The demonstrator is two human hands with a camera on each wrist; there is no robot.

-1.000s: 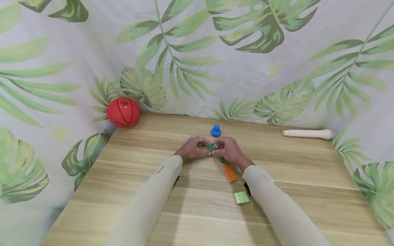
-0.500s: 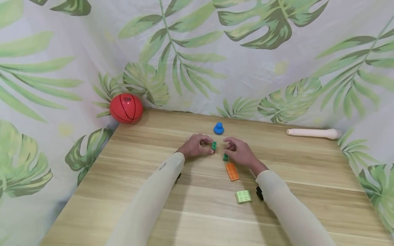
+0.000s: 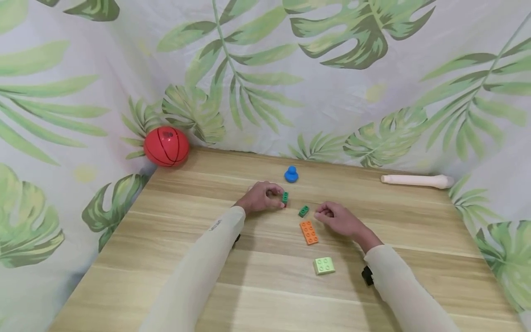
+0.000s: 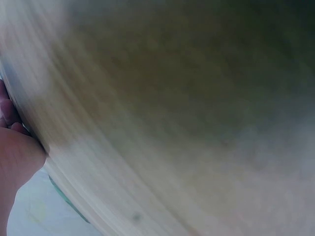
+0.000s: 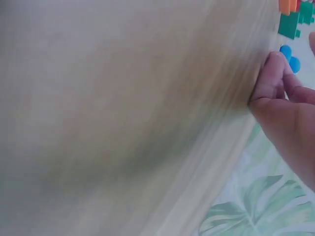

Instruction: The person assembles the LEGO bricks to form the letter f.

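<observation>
My left hand [image 3: 258,197] pinches a small green toy brick [image 3: 285,197] between thumb and fingertips; a bit of red shows under it. My right hand [image 3: 338,217] holds nothing, its fingers loosely bent, just to the right of a second green brick [image 3: 303,211] on the table. Nearer to me lie an orange brick [image 3: 309,232] with several studs and a light green brick [image 3: 324,265]. In the right wrist view, the orange brick [image 5: 284,6] and a green one [image 5: 288,25] show at the top right. The left wrist view catches only the hand's edge [image 4: 19,152].
A blue knobbed piece [image 3: 291,174] stands behind the hands. On the wooden table [image 3: 207,286], a red ball [image 3: 167,146] sits at the back left corner and a pale pink stick-like object [image 3: 416,181] lies at the back right. Leaf-patterned cloth hangs around the table.
My right hand has let go of the held brick and drawn back to the right and toward me, uncovering the second green brick. The left hand keeps its pinch in about the same place.
</observation>
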